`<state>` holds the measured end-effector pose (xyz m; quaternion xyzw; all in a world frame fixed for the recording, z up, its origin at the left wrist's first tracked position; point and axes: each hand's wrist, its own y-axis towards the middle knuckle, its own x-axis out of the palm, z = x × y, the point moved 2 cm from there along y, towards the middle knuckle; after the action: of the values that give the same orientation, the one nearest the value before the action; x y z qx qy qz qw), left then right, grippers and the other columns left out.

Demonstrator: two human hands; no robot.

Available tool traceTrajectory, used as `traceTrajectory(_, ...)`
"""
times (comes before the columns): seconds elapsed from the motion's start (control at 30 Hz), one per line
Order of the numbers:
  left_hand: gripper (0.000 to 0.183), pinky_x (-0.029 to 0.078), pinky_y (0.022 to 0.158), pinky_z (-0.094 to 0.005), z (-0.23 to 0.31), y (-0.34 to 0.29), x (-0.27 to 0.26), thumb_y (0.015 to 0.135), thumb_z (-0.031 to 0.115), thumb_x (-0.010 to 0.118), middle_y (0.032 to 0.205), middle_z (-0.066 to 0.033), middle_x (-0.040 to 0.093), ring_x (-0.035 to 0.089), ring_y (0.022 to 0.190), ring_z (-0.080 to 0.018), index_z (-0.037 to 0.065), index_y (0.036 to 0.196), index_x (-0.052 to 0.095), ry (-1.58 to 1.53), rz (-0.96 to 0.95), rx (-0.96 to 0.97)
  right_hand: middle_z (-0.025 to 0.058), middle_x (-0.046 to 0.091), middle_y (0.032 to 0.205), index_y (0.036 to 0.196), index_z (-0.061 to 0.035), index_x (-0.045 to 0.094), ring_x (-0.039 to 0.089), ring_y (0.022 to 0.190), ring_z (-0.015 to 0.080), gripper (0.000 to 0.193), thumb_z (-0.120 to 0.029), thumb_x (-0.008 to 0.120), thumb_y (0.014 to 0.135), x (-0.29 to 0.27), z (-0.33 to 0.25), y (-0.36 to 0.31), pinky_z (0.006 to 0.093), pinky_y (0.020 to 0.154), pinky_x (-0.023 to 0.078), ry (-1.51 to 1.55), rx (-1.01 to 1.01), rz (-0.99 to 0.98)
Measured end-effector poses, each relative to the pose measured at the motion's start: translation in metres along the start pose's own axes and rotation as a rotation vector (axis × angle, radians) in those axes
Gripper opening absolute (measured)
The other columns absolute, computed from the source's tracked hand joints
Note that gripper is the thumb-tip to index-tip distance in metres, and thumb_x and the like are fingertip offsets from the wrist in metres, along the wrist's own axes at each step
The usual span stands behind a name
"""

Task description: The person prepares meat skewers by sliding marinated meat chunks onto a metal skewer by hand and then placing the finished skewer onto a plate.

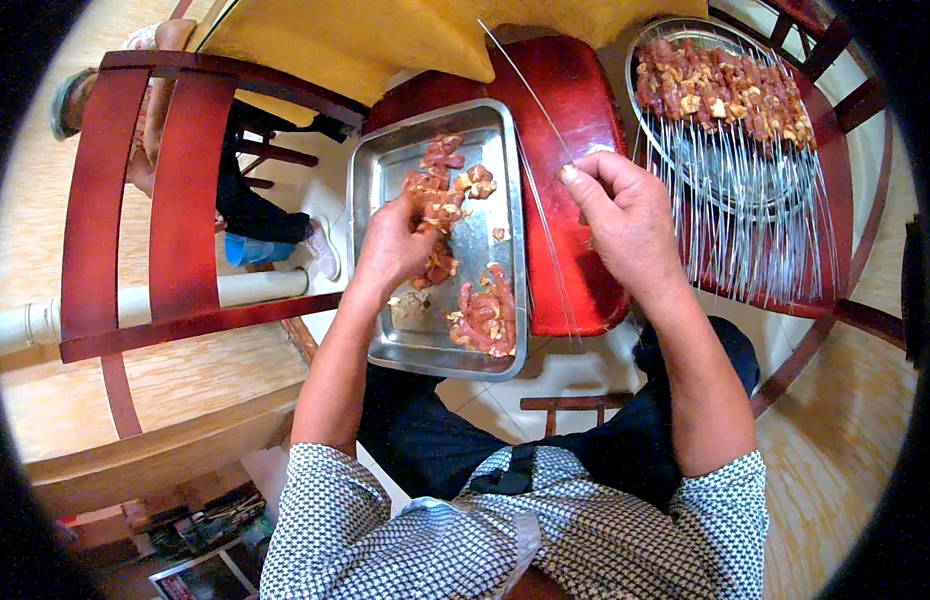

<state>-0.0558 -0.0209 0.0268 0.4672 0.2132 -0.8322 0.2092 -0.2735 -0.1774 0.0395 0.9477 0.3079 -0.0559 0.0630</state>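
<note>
left hand (390, 245) pinching meat pieces (437, 205) in the steel tray (370, 190) | right hand (625, 215) at 3 o'clock pinching a thin skewer (530, 85) | we keep it steady, push centred, fingertips clear

We see both of our bare forearms rising from checked short sleeves at the bottom edge, angled toward twelve o'clock. Our left hand (393, 245) sits near the centre, back of the hand facing us, wrist slightly bent, fingers curled down and pinched together toward one o'clock. Our right hand (625, 215) lies at about two o'clock from it, well apart, knuckles up, thumb and forefinger pressed tightly together in a pinch pointing toward ten o'clock, the other fingers folded loosely beneath the palm
</note>
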Motion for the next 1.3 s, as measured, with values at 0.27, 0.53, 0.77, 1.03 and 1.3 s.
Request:
traceTrajectory(0.27, 0.024, 0.050, 0.070, -0.0322, -0.022, -0.009, -0.003, 0.077, 0.012, 0.065, 0.079, -0.0122, 0.066, 0.062, 0.075, -0.0187, -0.004, 0.094, 0.061, 0.037, -0.018, -0.147, 0.0123, 0.063, 0.067, 0.084, 0.0009, 0.065, 0.060, 0.060, 0.0177, 0.020, -0.019, 0.062, 0.086, 0.001, -0.004, -0.002, 0.0316, 0.057, 0.047, -0.023, 0.000, -0.023)
traceTrajectory(0.53, 0.021, 0.048, 0.062, -0.0335, -0.034, -0.005, -0.012, 0.079, 0.016, 0.070, 0.074, -0.0114, 0.064, 0.060, 0.068, -0.0179, -0.001, 0.084, 0.059, -0.243, -0.122, -0.290, 0.0127, 0.064, 0.069, 0.084, 0.0011, 0.065, 0.061, 0.061, 0.0183, 0.020, -0.019, 0.061, 0.086, 0.003, 0.002, -0.001, 0.0318, 0.059, 0.048, -0.044, -0.021, -0.026)
traceTrajectory(0.77, 0.019, 0.051, 0.066, -0.0337, -0.051, -0.011, -0.008, 0.077, 0.002, 0.062, 0.081, -0.0121, 0.066, 0.063, 0.071, -0.0223, -0.002, 0.096, 0.060, 0.119, -0.024, 0.024, 0.0124, 0.065, 0.070, 0.084, 0.0009, 0.065, 0.062, 0.062, 0.0186, 0.020, -0.019, 0.061, 0.086, 0.004, -0.003, -0.002, 0.0320, 0.059, 0.048, -0.036, 0.004, -0.033)
traceTrajectory(1.03, 0.008, 0.053, 0.063, -0.0426, -0.025, -0.022, 0.005, 0.074, 0.003, 0.057, 0.089, -0.0216, 0.059, 0.063, 0.070, -0.0372, 0.000, 0.082, 0.060, 0.822, -0.052, 0.133, 0.0138, 0.065, 0.072, 0.086, 0.0010, 0.066, 0.063, 0.065, 0.0199, 0.020, -0.018, 0.060, 0.087, 0.002, -0.002, -0.004, 0.0321, 0.062, 0.049, -0.023, -0.002, -0.036)
traceTrajectory(1.3, 0.021, 0.053, 0.059, -0.0359, -0.054, -0.017, -0.022, 0.086, 0.018, 0.053, 0.084, -0.0200, 0.064, 0.064, 0.066, -0.0313, 0.000, 0.092, 0.063, 0.168, -0.093, -0.186, 0.0147, 0.065, 0.074, 0.087, 0.0024, 0.065, 0.062, 0.067, 0.0207, 0.022, -0.018, 0.057, 0.088, 0.006, -0.004, -0.005, 0.0323, 0.064, 0.048, -0.007, 0.009, -0.111)
